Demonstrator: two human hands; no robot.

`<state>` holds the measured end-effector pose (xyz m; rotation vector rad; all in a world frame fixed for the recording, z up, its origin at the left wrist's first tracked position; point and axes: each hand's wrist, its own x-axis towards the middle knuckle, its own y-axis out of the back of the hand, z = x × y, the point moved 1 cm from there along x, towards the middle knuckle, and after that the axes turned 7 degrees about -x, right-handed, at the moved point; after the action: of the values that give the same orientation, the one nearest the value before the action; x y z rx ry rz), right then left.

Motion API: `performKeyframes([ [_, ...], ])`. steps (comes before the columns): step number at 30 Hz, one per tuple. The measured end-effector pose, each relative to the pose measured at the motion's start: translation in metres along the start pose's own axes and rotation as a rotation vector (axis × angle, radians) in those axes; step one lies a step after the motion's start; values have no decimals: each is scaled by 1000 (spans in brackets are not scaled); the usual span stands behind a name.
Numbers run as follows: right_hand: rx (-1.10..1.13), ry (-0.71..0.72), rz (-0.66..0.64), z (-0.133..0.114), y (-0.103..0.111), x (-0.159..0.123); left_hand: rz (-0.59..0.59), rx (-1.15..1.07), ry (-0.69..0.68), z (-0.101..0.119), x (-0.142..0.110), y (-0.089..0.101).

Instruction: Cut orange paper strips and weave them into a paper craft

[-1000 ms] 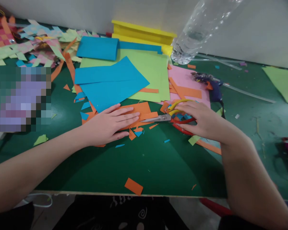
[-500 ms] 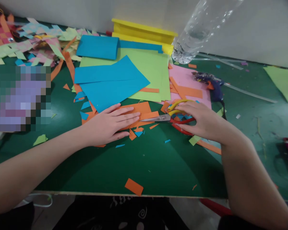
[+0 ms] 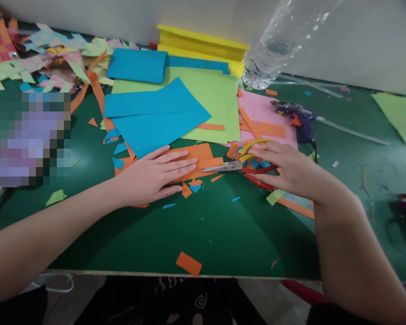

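Left hand (image 3: 147, 180): flat, palm down, fingers straight and a little apart, tips toward the right; nothing pinched, just pressing.
Right hand (image 3: 291, 169): fingers and thumb bent and part-spread around handles, has hold of scissors (image 3: 228, 166); thumb through loop or only on it, can't tell.
Orange paper (image 3: 203, 153): under left hand, far right corner sticking out past the fingertips.
Scissors, where: between the hands, handles at right hand, tips just beside left fingertips; touching or not, can't tell.
Scissors, long axis: roughly side to side across the table (image 3: 223, 234), pointing left, near enough in line with left fingers. Right hand nearer, already on it.
Blades: look together or almost; not clear. Over near side of orange paper.
Orange strip (image 3: 211, 162): on orange paper, just beyond blades.
Orange and blue scraps (image 3: 196, 188): loose, near side of blades, near left thumb.
Blue paper (image 3: 159, 119): beyond left hand, overlapping light green sheets (image 3: 219, 104).
Pink paper (image 3: 265, 106): beyond right hand, orange strips on it.
Glue gun (image 3: 304, 128): beyond right hand, at right side of pink paper, clear stick out the back.
Back: yellow folded paper (image 3: 203, 40), water bottle (image 3: 267, 58) beside it.
Far left: woven paper strips (image 3: 54, 58); pixelated item (image 3: 37, 140) nearer, can't tell what.
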<state>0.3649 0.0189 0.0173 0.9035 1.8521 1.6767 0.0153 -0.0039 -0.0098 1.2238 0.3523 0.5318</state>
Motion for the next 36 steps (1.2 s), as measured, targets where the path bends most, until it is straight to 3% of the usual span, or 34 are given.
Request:
performKeyframes([
  [15,44,-76,-46,-18,-3,7,-6,-2,4,0,1,1],
  [26,43,-70,-99,-2,1,3,-7,6,7,0,1,1],
  [36,86,-119,-134,-14,1,7,-4,-13,14,0,1,0],
])
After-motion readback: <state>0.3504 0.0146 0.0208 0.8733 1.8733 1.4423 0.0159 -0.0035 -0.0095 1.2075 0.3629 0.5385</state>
